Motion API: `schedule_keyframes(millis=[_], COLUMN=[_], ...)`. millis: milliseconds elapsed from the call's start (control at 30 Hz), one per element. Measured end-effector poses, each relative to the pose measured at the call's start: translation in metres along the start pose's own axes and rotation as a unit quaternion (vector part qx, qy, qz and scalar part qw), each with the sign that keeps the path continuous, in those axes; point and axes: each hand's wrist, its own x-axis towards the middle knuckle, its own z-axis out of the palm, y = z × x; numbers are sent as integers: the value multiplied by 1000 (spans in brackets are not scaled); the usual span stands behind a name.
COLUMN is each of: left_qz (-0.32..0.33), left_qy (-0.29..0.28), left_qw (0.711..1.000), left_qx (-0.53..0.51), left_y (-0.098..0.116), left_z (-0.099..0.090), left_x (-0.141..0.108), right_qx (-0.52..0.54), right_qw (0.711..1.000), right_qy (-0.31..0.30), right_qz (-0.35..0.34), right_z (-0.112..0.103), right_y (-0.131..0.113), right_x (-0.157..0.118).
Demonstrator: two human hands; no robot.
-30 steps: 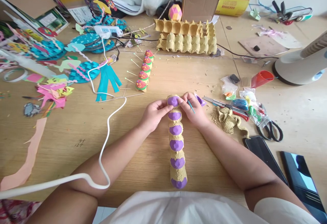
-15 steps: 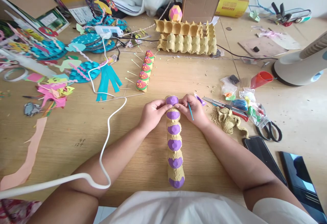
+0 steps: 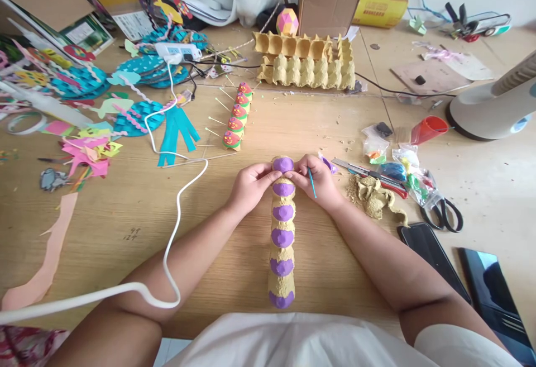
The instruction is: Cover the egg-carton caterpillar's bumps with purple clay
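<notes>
A strip of egg carton cups (image 3: pixel 283 253) lies lengthwise before me, tan with purple clay pressed over its bumps. At its far end, my left hand (image 3: pixel 253 188) pinches the left side, thumb against the last purple bump. On the opposite side my right hand (image 3: pixel 316 181) grips the same end between thumb and fingers. A thin blue stick-like tool (image 3: pixel 312 182) is also tucked in my right hand, pointing down toward the table. Just beyond the right hand sits a scrap of purple clay (image 3: pixel 328 163) in what looks like clear wrapping.
A finished-looking red and green carton caterpillar (image 3: pixel 238 115) stands farther back. Egg cartons (image 3: pixel 314 71) lie behind it. On the right are a utility knife (image 3: pixel 368 176), scissors (image 3: pixel 441 213), clay bags (image 3: pixel 393 171) and a phone (image 3: pixel 433 261). A white cable (image 3: pixel 178 210) crosses the left.
The near end of the carton strip has swung slightly left, while its far end stays between both hands. The hands have barely moved.
</notes>
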Motion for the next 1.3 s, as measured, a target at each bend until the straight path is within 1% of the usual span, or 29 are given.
schedule_keyframes(millis=[133, 200, 300, 367, 467, 567, 667, 767, 833, 900, 1000, 1067, 1133, 1200, 1267, 1300], left_qz=[28, 54, 96, 110, 100, 89, 89, 87, 96, 112, 135, 152, 169, 180, 186, 189], left_qy=[7, 33, 88, 103, 108, 104, 94, 72, 61, 67, 106, 132, 149, 156, 159, 160], left_qw=[998, 995, 985, 981, 982, 983, 984, 987, 987, 983, 970, 962, 956, 953, 951, 950], left_qx=[48, 77, 116, 123, 122, 125, 121, 115, 117, 133, 170, 183, 188, 189, 188, 188], left_y=[1, 2, 2, 2, 1, -1, -4, -5, -6, -7, -8, -9, -9, -9, -9, -9], left_z=[0, 1, 1, 2, 2, 1, 0, 1, 2, 1, 1, 1, 1, 2, 3, 3], left_x=[-1, -2, -3, -3, -4, -5, -6, -5, -5, -4, -4, -5, -5, -5, -6, -6], right_qx=[-31, -50, -76, -105, -143, -149, -167, -220, -273, -338, -429, -493, -555, -594, -618, -624], right_qw=[999, 998, 996, 993, 988, 986, 981, 970, 956, 936, 900, 868, 828, 798, 778, 774], right_qy=[3, 15, 30, 39, 44, 39, 37, 36, 33, 38, 66, 64, 74, 84, 71, 63], right_qz=[17, 29, 38, 40, 48, 71, 86, 97, 101, 85, 32, 9, 25, 64, 88, 90], right_z=[2, 2, 2, 2, 1, 0, -2, -2, -2, -2, -9, -17, -28, -37, -45, -48], right_y=[3, 4, 5, 6, 7, 8, 8, 7, 3, -4, -19, -27, -31, -29, -24, -23], right_x=[0, -1, -2, -2, -2, -2, -1, -2, -4, -4, -2, 1, 4, 6, 7, 8])
